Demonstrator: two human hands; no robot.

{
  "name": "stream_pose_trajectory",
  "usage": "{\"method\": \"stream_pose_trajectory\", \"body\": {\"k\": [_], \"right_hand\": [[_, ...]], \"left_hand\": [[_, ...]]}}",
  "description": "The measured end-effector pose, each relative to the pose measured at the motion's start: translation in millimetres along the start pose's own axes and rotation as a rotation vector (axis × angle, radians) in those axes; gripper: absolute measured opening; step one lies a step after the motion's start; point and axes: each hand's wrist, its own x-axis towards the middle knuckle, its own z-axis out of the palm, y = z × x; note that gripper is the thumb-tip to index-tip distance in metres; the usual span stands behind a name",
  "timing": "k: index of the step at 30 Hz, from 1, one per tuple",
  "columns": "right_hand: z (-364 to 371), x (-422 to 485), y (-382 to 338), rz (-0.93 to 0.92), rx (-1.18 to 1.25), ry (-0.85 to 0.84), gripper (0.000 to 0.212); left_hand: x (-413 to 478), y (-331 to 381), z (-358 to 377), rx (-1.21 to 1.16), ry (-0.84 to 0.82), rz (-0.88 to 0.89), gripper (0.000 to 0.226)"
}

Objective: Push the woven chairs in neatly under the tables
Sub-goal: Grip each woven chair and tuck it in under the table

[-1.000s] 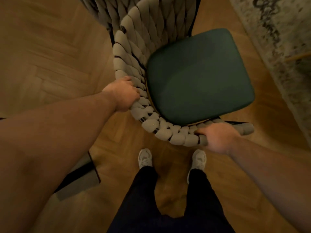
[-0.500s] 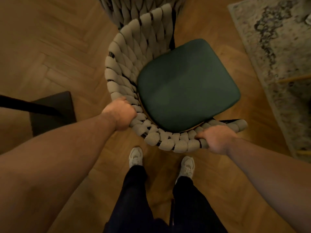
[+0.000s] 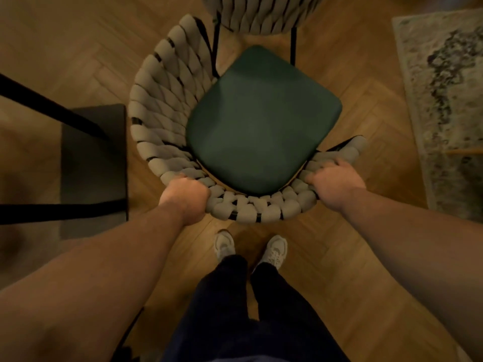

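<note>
Herringbone wood floor [image 3: 339, 244] carries everything here, with a patterned rug [image 3: 444, 100] along its right edge and a dark table base [image 3: 94, 163] at its left. The woven chair [image 3: 162, 105] stands mid-floor, green seat cushion [image 3: 261, 121] facing away from the person, just short of a second woven chair [image 3: 261, 14] at the far edge. The left hand [image 3: 185, 197] is clenched on the backrest rim; the right hand [image 3: 332, 184] grasps the same rim. Best push evenly with both, steering square toward the table and clear of the neighbouring chair's legs.
</note>
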Motion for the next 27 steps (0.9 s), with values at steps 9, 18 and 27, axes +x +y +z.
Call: {"method": "stream_pose_trajectory", "body": {"k": [9,18,27], "right_hand": [[-18,-5,-45,-0.006,0.034,-0.129,0.046],[-23,-5,-131,-0.113,0.348,-0.080,0.049],[-7,-4,-108,-0.218,0.260,0.016,0.040]], "left_hand": [[1,-46,14,-0.046,0.037,0.155,0.049],[18,-89,4,0.021,-0.088,0.045,0.063],[-1,-58,4,-0.134,-0.069,-0.107,0.051]]}}
